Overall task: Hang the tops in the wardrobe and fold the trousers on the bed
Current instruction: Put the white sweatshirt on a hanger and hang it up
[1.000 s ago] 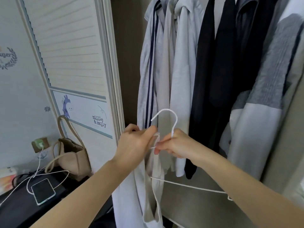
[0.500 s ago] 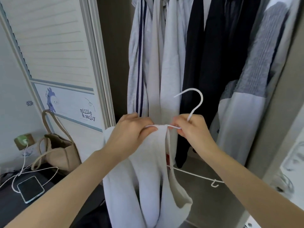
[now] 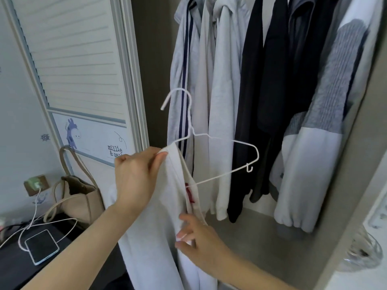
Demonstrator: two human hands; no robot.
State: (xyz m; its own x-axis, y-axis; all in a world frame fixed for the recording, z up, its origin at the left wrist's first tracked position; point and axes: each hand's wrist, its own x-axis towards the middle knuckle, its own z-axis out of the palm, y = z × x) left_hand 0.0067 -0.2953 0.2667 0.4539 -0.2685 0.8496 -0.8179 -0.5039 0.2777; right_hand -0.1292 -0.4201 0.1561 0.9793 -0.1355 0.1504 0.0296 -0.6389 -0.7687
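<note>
Left hand (image 3: 136, 181): thumb and fingers pinch the shoulder of the white top (image 3: 155, 222) where it sits over the left end of the white wire hanger (image 3: 211, 141), holding both up in front of the open wardrobe (image 3: 345, 185). Right hand (image 3: 199, 243): lower down, fingers curled into the cloth near the garment's front edge; whether it grips or merely gathers the fabric cannot be fully confirmed.

Handling assessment: the top is soft, limp and light, and hangs in loose folds. It will slide off thin wire if released, since only one shoulder appears seated. The hanger is slender, slightly springy and likely to tilt under uneven load. Judged best hold: the hanger neck below the hook, with the free shoulder drawn over the bare right arm of the wire.

Not verifiable: the wardrobe rail lies above the frame, as do the tops of the hanging garments (image 3: 230, 91). The top's lower hem is cut off. A red mark (image 3: 189, 194) on it is partly folded away and illegible. No trousers or bed in view.
</note>
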